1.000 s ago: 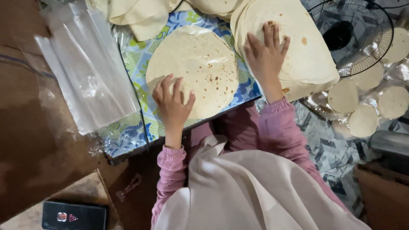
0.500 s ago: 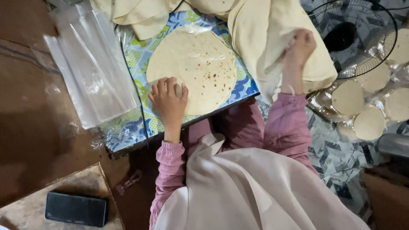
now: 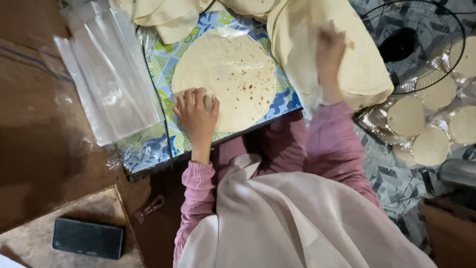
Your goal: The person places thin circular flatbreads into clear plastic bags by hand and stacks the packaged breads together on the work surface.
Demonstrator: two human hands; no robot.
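Pale flatbread point(image 3: 233, 74) under left hand point(image 3: 197, 111) fingers, spread flat, right hand point(image 3: 331, 57) blurred, prob. gripping flatbread stack point(image 3: 367, 64)

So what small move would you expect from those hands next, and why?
Probably drawing the top flatbread leftward off its pile: the right hand lies on it, blurred, while the left hand pins the edge of the flat one on the board.

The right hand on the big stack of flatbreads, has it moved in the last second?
Yes. The right hand lifted the top sheet's edge off the folded flatbread stack.
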